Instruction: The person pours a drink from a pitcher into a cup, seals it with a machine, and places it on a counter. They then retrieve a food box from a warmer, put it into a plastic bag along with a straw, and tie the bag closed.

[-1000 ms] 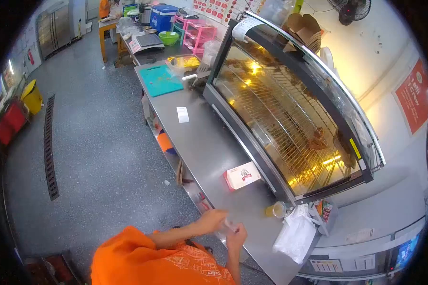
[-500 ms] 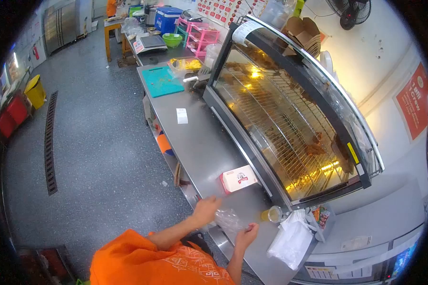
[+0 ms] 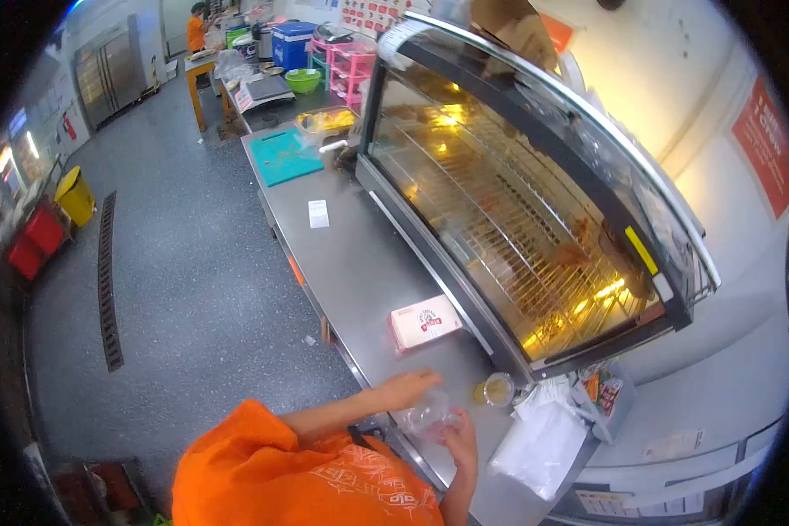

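Note:
Between my two hands is a clear plastic bag (image 3: 429, 417), held over the front edge of the steel counter. My left hand (image 3: 408, 388) is closed at the bag's upper left side, its fingertips blurred. My right hand (image 3: 461, 437) grips the bag's lower right side with curled fingers. Just beyond my left hand lies a white and pink printed box (image 3: 426, 322). A clear cup of yellowish liquid (image 3: 497, 389) stands to the right of the bag. Beside it is a stack of white plastic bags (image 3: 539, 447).
A lit glass display warmer (image 3: 508, 210) with wire racks runs along the counter's right side. Farther up the counter (image 3: 346, 254) are a paper slip (image 3: 318, 214), a teal cutting board (image 3: 285, 158) and a scale (image 3: 267, 90). Another person (image 3: 196, 31) stands at the far end.
My left hand has moved right and up, closer to my right hand, and the bag is bunched between them. The camera view has shifted slightly.

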### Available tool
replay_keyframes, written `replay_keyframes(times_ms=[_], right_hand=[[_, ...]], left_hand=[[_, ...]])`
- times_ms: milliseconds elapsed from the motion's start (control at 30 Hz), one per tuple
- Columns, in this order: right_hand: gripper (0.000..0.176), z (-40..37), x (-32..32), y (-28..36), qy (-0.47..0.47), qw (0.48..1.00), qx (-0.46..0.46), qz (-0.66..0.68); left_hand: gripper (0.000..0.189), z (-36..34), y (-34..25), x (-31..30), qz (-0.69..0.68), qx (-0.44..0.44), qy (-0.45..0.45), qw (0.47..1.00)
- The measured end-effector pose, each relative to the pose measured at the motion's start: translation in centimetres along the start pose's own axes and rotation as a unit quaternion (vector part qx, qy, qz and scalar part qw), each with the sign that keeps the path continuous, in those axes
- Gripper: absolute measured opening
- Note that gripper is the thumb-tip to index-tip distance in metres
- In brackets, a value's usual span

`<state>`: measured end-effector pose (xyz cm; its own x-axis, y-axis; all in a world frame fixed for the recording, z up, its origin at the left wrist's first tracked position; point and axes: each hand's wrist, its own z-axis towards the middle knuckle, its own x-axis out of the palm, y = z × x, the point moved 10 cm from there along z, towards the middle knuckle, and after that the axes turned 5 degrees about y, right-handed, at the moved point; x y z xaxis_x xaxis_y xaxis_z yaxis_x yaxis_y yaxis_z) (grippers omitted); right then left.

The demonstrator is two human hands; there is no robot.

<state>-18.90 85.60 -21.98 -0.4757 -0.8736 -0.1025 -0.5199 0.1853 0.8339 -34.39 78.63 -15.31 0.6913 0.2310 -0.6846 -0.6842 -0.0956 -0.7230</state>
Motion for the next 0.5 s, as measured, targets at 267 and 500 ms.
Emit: replay_keyframes(times_ms=[267, 500], right_hand=[[0.035, 2.7, -6.9, -5.1, -0.105, 0.976, -0.116, -0.152], [0.047, 0.1, -12.3, 0.9, -0.151, 0.967, -0.176, -0.107]], left_hand=[[0.017, 2.1, -1.6, 4.1, -0.242, 0.048, 0.072, 0.966], [0.019, 2.7, 5.2, 3.5, -0.273, -0.139, -0.035, 0.951]])
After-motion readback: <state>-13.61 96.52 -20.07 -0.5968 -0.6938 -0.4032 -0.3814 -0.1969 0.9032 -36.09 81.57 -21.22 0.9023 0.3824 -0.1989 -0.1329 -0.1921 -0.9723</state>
